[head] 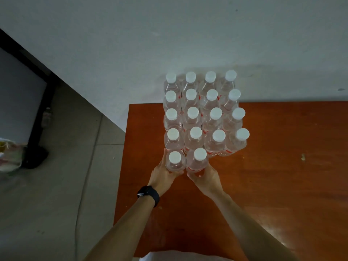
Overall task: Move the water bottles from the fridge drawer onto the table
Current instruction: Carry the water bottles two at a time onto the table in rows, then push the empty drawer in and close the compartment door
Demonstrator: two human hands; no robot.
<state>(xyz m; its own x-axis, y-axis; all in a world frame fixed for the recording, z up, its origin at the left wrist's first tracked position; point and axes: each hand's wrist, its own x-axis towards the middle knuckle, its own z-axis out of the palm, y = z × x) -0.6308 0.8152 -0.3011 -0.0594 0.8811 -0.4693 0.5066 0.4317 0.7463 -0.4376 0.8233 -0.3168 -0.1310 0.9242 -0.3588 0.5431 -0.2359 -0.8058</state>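
Observation:
Several clear water bottles (204, 110) with white caps stand upright in tight rows on the reddish-brown table (273, 157), near its back left corner by the wall. Two more bottles stand in front of the block. My left hand (162, 174), with a black watch on the wrist, grips the front left bottle (175, 161) low on its body. My right hand (205, 176) grips the front right bottle (198, 160) the same way. Both bottles are upright, and their bases are hidden by my fingers.
A pale wall (169, 34) rises directly behind the table. Grey tiled floor (56, 185) lies to the left, with a dark-framed piece of furniture (37, 110) and a light bag (10, 157) at the far left. The table's left edge (122, 166) runs just beside my left hand.

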